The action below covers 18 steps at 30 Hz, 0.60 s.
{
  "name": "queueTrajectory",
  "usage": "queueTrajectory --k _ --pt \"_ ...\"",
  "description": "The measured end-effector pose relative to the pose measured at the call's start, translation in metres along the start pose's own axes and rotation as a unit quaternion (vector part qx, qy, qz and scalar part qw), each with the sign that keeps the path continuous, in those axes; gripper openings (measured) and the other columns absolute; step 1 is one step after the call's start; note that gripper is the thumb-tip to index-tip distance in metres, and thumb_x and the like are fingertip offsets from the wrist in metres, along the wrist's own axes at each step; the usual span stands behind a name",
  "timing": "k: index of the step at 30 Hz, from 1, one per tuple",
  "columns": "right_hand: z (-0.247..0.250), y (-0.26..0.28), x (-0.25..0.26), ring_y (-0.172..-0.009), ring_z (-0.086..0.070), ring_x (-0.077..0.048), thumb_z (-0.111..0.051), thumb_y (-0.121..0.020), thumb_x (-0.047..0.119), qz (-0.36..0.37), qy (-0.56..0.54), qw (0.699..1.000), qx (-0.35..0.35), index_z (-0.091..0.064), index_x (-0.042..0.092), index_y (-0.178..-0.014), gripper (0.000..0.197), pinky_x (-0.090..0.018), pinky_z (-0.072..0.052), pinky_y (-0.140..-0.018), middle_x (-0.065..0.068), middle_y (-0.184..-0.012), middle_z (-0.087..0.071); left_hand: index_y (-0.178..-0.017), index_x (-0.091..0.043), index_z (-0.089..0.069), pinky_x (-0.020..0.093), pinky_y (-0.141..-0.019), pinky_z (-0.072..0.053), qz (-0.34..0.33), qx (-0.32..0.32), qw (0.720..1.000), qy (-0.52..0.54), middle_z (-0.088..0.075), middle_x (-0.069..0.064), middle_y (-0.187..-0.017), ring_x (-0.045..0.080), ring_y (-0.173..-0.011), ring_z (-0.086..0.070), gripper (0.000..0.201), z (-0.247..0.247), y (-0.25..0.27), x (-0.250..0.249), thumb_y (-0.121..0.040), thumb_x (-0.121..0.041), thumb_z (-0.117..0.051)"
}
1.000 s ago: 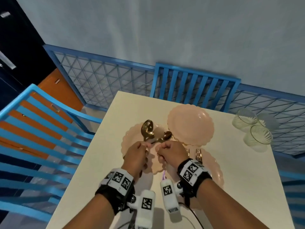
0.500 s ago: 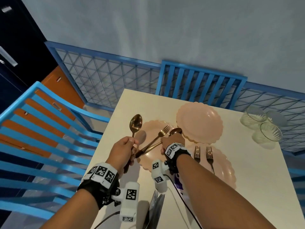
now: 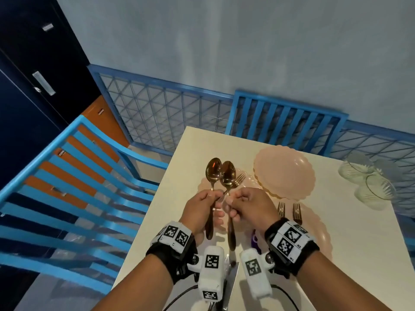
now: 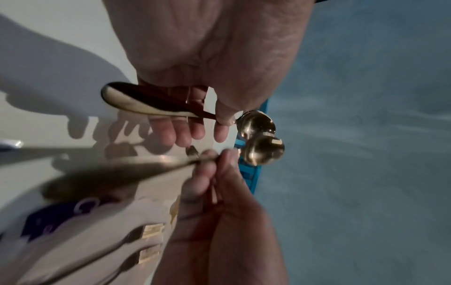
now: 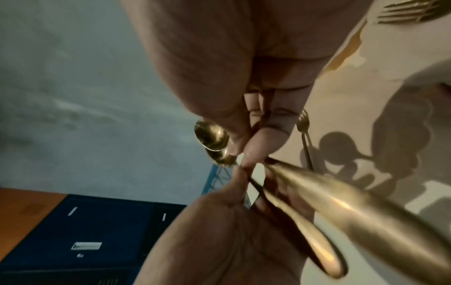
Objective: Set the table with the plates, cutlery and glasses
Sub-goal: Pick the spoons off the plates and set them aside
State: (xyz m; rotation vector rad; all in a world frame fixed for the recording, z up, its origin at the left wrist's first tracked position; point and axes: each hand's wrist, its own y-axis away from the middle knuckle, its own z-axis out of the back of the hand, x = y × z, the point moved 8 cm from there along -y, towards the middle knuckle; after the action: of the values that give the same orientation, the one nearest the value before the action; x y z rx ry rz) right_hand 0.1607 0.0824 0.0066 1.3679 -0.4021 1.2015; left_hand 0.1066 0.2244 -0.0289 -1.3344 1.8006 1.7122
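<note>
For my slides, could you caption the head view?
Left hand and right hand each hold a gold metal spoon.

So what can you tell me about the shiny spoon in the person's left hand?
The glossy gold-coloured metal spoon has an oval bowl, a thin neck and a handle that widens to a rounded end. The left hand grips it by the neck, bowl up, handle hanging below the fist, above the cream table. Its bowl overlaps the second gold spoon held by the right hand; whether they touch is unclear.
</note>
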Motion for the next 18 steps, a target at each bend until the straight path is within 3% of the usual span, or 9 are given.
queueTrajectory --k 2,6,8,10,13,16,18 --pt "-0.008 0.008 0.001 -0.051 -0.062 -0.017 -0.065 -0.096 0.008 -0.003 0.012 1.0 0.014 -0.071 -0.002 -0.094 0.012 -0.028 -0.055 -0.055 -0.016 -0.069 -0.071 -0.106 -0.008 -0.065 0.028 -0.055 -0.051 0.013 0.038 0.999 0.021 -0.062 0.016 -0.076 0.026 -0.062 -0.061 0.025 -0.014 0.01 0.007 -0.107 -0.02 -0.043" --pt "-0.001 0.026 -0.002 -0.055 -0.069 -0.02 -0.067 -0.095 0.008 -0.022 0.011 1.0 0.0 -0.071 -0.002 -0.094 0.011 -0.029 -0.06 -0.054 -0.014 -0.067 -0.074 -0.099 -0.014 -0.061 0.034 -0.067 -0.05 0.036 0.088 0.994 0.045 -0.053 0.009 -0.066 0.02 -0.057 -0.055 0.026 -0.037 0.035 0.015 -0.109 -0.021 -0.039" --pt "0.008 0.035 -0.001 -0.055 -0.07 -0.02 -0.069 -0.094 0.008 -0.005 0.036 0.999 -0.013 -0.072 0.001 -0.089 0.009 -0.028 -0.061 -0.058 -0.016 -0.068 -0.076 -0.098 -0.014 -0.062 0.031 -0.062 -0.049 0.037 0.075 0.996 0.025 -0.056 0.008 -0.068 0.017 -0.057 -0.055 0.027 -0.041 0.046 0.02 -0.108 -0.018 -0.038" --pt "0.014 0.045 -0.001 -0.05 -0.065 -0.015 -0.07 -0.092 0.008 0.021 0.063 0.998 -0.016 -0.072 0.003 -0.084 0.01 -0.024 -0.056 -0.053 -0.017 -0.067 -0.075 -0.096 -0.014 -0.064 0.027 -0.054 -0.041 0.032 0.052 0.998 0.017 -0.058 0.005 -0.066 0.014 -0.053 -0.049 0.028 -0.044 0.058 0.025 -0.106 -0.015 -0.038" --pt "0.023 0.062 -0.005 -0.046 -0.056 -0.008 -0.072 -0.09 0.018 0.051 0.113 0.992 -0.01 -0.075 0.014 -0.081 0.011 -0.024 -0.049 -0.054 -0.005 -0.058 -0.07 -0.092 -0.016 -0.065 0.026 -0.051 -0.029 0.022 0.013 1.0 0.0 -0.056 -0.001 -0.057 0.013 -0.05 -0.039 0.029 -0.048 0.078 0.034 -0.105 -0.015 -0.039" --pt "0.035 0.086 -0.019 -0.052 -0.06 -0.01 -0.067 -0.093 0.025 0.079 0.103 0.991 0.018 -0.078 0.024 -0.088 0.012 -0.029 -0.052 -0.055 -0.002 -0.068 -0.073 -0.071 -0.024 -0.066 0.029 -0.052 -0.034 -0.041 -0.038 0.991 -0.121 -0.053 -0.002 -0.054 0.017 -0.049 -0.045 0.033 -0.044 0.095 0.04 -0.101 -0.028 -0.052" --pt "0.053 0.115 -0.044 -0.056 -0.061 -0.009 -0.064 -0.097 0.028 0.081 0.099 0.991 0.035 -0.077 0.026 -0.095 0.014 -0.023 -0.051 -0.056 0.0 -0.072 -0.073 -0.069 -0.026 -0.061 0.029 -0.058 -0.042 -0.114 -0.074 0.952 -0.276 -0.059 -0.005 -0.06 0.019 -0.059 -0.056 0.033 -0.041 0.113 0.048 -0.1 -0.034 -0.055"
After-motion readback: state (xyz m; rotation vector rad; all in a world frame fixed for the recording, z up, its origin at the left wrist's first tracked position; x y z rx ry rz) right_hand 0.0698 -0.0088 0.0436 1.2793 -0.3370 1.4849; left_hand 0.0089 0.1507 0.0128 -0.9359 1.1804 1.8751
